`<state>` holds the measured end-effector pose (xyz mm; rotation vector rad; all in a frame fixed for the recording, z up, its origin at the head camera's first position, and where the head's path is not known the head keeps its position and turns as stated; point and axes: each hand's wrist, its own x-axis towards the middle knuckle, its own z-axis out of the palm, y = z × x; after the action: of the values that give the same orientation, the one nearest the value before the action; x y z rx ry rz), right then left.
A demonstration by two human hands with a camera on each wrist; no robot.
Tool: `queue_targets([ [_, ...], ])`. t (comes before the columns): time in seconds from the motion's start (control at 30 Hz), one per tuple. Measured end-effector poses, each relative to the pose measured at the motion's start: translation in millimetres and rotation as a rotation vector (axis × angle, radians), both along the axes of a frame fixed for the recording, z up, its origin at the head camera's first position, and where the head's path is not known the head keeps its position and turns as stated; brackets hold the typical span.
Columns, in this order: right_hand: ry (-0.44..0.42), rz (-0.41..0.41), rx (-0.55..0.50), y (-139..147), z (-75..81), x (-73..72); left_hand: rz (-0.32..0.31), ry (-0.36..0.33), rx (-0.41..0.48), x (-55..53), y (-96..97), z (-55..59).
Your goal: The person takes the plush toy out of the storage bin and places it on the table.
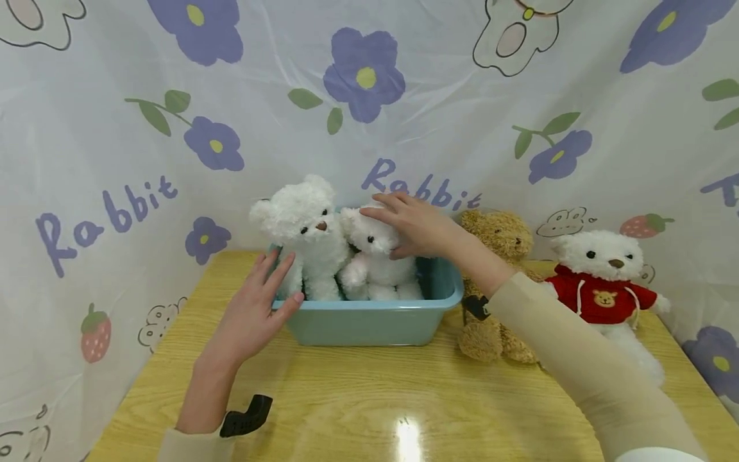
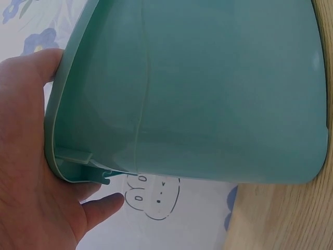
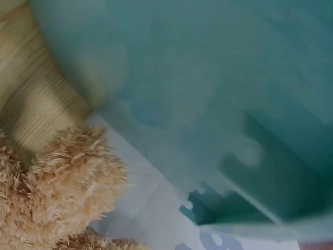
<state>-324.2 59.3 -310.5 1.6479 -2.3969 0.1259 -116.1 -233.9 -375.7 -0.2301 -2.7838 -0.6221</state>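
A blue-green plastic bin (image 1: 369, 324) stands on the wooden table with two white teddy bears upright in it. The larger bear (image 1: 306, 224) sits on the left and leans against the smaller white bear (image 1: 381, 273). My left hand (image 1: 248, 314) rests at the bin's left front corner with its fingers spread. In the left wrist view, the thumb of that hand (image 2: 26, 135) touches the rim. My right hand (image 1: 418, 224) holds the smaller bear by its head, fingers over the top and thumb by the cheek, hiding part of its face.
Right of the bin, a brown teddy bear (image 1: 496, 237) sits partly behind my right forearm. Beyond it is a white bear in a red hoodie (image 1: 606, 295). A flower-printed cloth (image 1: 277, 147) hangs behind the wooden table (image 1: 346, 398).
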Motion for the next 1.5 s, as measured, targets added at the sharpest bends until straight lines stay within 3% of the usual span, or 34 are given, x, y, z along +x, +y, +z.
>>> queue_targets([
  [0.3, 0.127, -0.001, 0.007, -6.6, -17.2, -0.5, 0.001, -0.009, 0.002, 0.2, 1.4, 2.1],
  [0.67, 0.132, 0.025, -0.050, -6.2, -30.2, 3.6, 0.005, -0.003, 0.001, 0.5, 0.6, -1.4],
  [0.9, 0.182, 0.048, -0.055, -3.0, -23.1, 6.7, 0.001, -0.002, 0.010, -0.1, 0.4, -1.7],
  [1.13, 0.214, 0.095, -0.164, 4.5, -8.8, 12.9, -0.007, 0.004, 0.008, -2.0, 0.2, -0.4],
  [1.5, 0.240, 0.082, -0.202, 11.1, 0.8, 19.2, -0.002, 0.007, 0.007, 0.3, 2.4, 1.4],
])
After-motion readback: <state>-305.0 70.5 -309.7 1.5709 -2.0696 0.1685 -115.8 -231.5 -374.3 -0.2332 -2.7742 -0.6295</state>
